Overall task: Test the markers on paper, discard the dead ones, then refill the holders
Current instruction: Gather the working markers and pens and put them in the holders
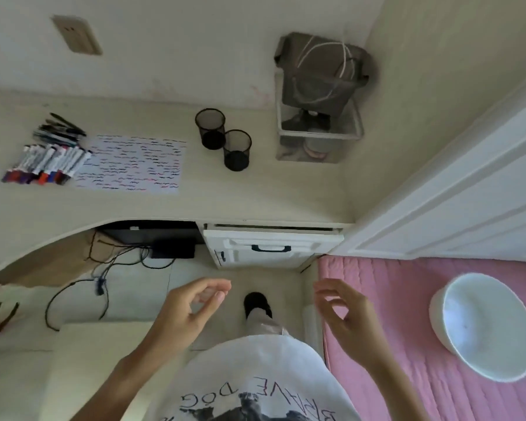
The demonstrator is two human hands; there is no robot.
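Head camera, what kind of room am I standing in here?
Probably a bedroom with a study corner. A desk along the wall carries markers, scribbled test paper and two mesh pen holders, and a pink quilt, likely on a bed, lies to the right.

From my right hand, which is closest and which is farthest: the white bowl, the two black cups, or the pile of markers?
From the right hand, in the head view:
1. White bowl, on the pink cover to its right.
2. Two black mesh cups, ahead on the desk.
3. Pile of markers, far left on the desk.
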